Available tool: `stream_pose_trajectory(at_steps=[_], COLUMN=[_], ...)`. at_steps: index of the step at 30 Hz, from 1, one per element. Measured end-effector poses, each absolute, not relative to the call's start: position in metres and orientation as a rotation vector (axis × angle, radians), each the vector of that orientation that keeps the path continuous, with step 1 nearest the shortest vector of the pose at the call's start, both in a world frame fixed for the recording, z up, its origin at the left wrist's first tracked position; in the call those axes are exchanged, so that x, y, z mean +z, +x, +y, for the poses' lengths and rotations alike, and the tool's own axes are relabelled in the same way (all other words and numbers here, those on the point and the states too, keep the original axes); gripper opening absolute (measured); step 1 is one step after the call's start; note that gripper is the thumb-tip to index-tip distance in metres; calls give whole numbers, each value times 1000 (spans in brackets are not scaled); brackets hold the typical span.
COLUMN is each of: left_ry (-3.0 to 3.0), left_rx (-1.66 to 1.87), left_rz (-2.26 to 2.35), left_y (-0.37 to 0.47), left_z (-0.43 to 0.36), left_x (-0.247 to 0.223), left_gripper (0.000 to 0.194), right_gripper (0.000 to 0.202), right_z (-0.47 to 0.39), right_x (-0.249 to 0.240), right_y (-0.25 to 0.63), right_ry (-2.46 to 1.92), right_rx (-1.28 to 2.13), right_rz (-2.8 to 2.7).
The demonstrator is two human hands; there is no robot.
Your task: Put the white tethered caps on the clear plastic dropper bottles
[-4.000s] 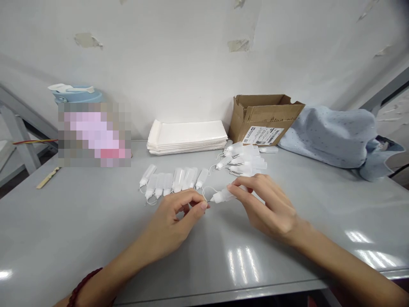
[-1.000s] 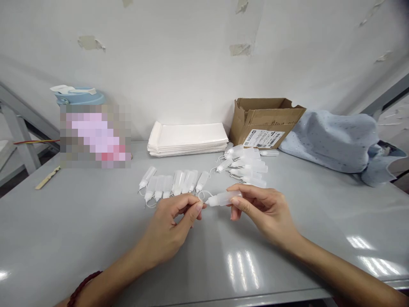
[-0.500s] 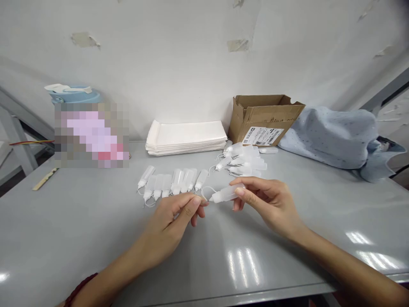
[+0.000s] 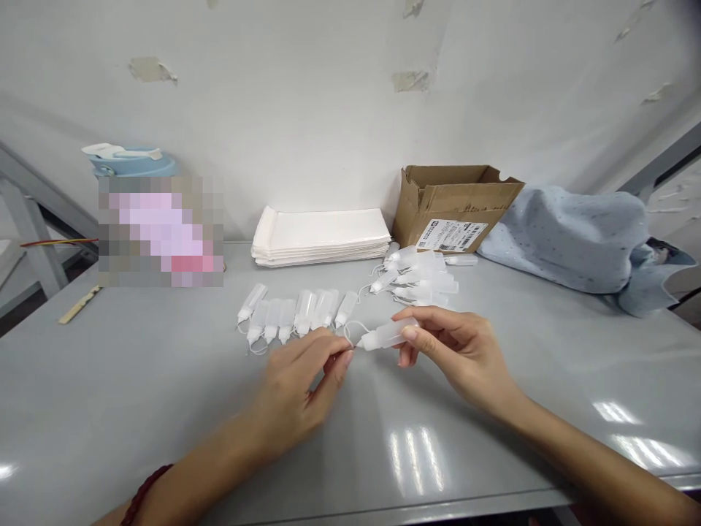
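Observation:
My right hand (image 4: 465, 351) holds a small translucent squeeze bottle (image 4: 390, 334) between thumb and fingers. The bottle lies nearly level above the table, its white nozzle facing left. From its neck a thin white strap (image 4: 358, 324) loops over to the fingertips of my left hand (image 4: 307, 383). Those fingers are pinched at the strap's end, right by the nozzle tip; the small part between them is hidden. Just beyond my left hand, several similar bottles (image 4: 318, 310) lie side by side in a row. Behind my right hand more bottles (image 4: 424, 274) lie in a loose pile.
Against the wall are a stack of white paper sheets or envelopes (image 4: 323, 232) and an open cardboard box (image 4: 465, 201). A pale blue speckled cloth (image 4: 569, 237) is bunched at the right. A blue-lidded container (image 4: 134, 162) and a blurred pink patch (image 4: 158, 226) are on the left.
My left hand has turned, knuckles now higher and thumb lower, with its fingertips closer to the nozzle tip. The right hand and its bottle have barely moved.

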State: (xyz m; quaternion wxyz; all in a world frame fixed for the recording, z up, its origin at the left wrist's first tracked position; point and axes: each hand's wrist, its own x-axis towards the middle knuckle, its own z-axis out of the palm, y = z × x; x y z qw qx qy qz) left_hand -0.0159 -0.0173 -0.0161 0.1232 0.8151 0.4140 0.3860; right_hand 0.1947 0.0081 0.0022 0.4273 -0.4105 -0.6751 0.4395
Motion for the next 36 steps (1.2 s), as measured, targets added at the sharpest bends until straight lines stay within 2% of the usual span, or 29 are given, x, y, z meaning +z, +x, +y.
stream_pose_trajectory(at_steps=[10,27,32,34,36], left_ry=[2690,2611,2697,2715,2702], left_rx=[1214,1084,1090,1110,960], left_rz=[1148,1188,1608,1900,2134], left_y=[-19,-22,-40,-47,-52], left_z=[-15,-13,-7,-3,0], left_x=[-26,-20,-8,-5,-2], left_gripper=[15,11,16,20,23], right_gripper=[17,24,38,38,34], right_z=[6,9,17,23,30], right_x=[-1,0,-8,-13,-17], right_y=[193,193,198,201,204], right_ry=[-1022,-1090,-1034,-1060,-1123], right_rx=[1125,1140,1176,1069,824], right_rz=[-1691,-1744,-1730,-1759,-1875])
